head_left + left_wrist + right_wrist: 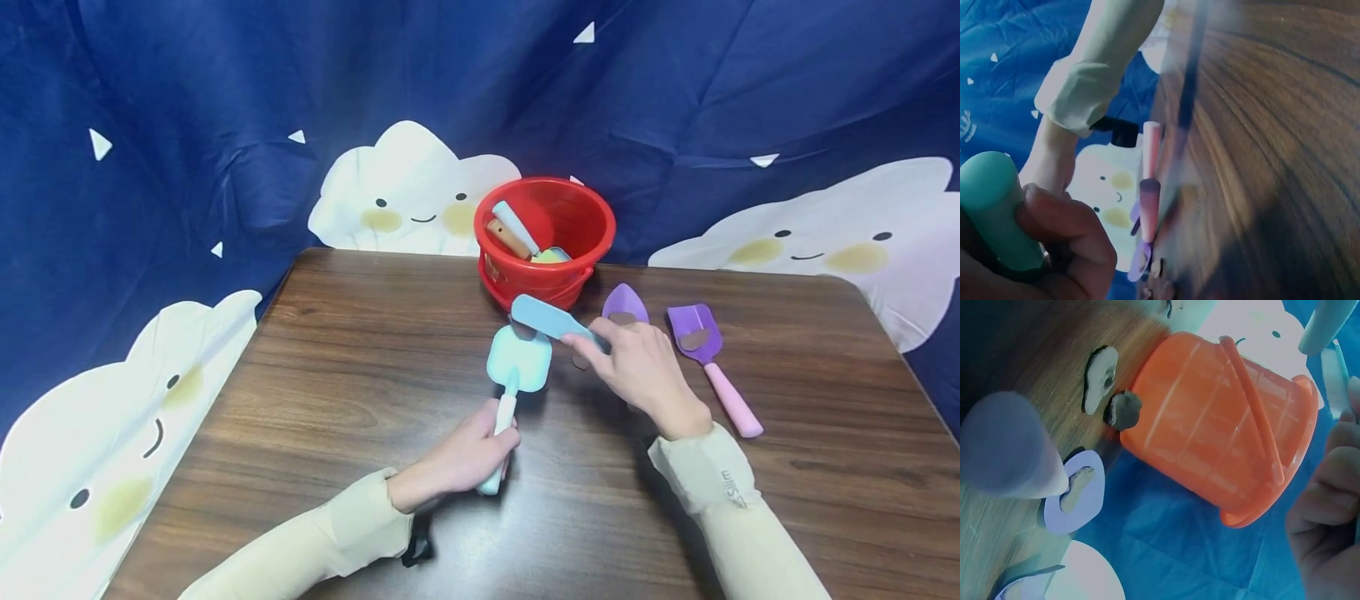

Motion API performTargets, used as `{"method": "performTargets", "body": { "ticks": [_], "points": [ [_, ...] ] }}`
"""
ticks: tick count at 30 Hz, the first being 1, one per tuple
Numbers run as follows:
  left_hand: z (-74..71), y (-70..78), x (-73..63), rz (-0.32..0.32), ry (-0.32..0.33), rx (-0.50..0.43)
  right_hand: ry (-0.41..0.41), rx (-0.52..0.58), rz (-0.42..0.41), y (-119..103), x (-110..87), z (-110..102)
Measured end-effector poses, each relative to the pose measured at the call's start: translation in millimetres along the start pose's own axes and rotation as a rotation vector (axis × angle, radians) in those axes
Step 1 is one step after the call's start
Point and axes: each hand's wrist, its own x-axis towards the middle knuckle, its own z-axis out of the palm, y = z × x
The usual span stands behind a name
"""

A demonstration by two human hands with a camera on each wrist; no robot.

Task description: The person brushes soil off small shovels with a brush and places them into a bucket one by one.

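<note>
My left hand (pixel 480 446) grips the pale handle of a light turquoise toy shovel (pixel 528 367), held over the table with its scoop pointing away. In the left wrist view, the thumb and fingers of the left hand (pixel 1072 244) curl round the mint handle end (pixel 988 181). My right hand (pixel 645 367) holds a flat blue toy tool (pixel 543 315), its blade above the far edge of the shovel's scoop. A dark flat stone (pixel 522 330) shows partly between blade and scoop; whether it touches either, I cannot tell.
Behind the tools stands a red bucket (pixel 540 283) with a few toy tools inside. To the right lie a purple trowel (pixel 625 298) and a purple shovel (pixel 705 317), each with a stone on it. A pale stone (pixel 1101 378) and a grey stone (pixel 1124 411) lie near the bucket.
</note>
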Motion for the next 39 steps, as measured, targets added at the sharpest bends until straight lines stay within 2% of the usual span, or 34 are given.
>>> {"method": "performTargets", "body": {
  "ticks": [4,6,8,13,15,18,25,35,39],
  "points": [
    [1.8,-2.4,1.4,-0.011,-0.02,-0.061,0.0,0.046,0.024,-3.1,0.7,-1.3],
    [2.1,-4.2,2.0,-0.023,-0.02,-0.087,-0.025,0.071,0.027,-4.2,0.7,-3.6],
    [1.9,-5.7,2.3,-0.033,-0.017,-0.102,-0.087,0.091,0.021,-4.8,0.3,-6.2],
    [0.2,-6.0,2.7,-0.033,-0.002,-0.092,-0.305,0.077,0.004,-5.4,-1.7,-9.2],
    [-0.5,-5.1,2.3,-0.03,-0.006,-0.093,-0.343,0.05,0.01,-5.3,-1.6,-8.0],
    [-1.2,-3.8,1.0,-0.025,-0.019,-0.099,-0.332,0.016,0.027,-4.7,-0.5,-4.8],
    [-0.2,-3.0,-1.9,-0.044,-0.029,-0.083,-0.235,-0.022,0.039,-1.2,1.9,1.3],
    [0.7,-3.6,-3.7,-0.058,-0.017,-0.075,-0.183,0.058,0.09,-0.1,2.3,-3.0],
    [0.0,-3.3,-3.5,-0.04,-0.015,-0.092,-0.221,0.105,0.064,-4.5,1.0,-7.5]
  ]
}}
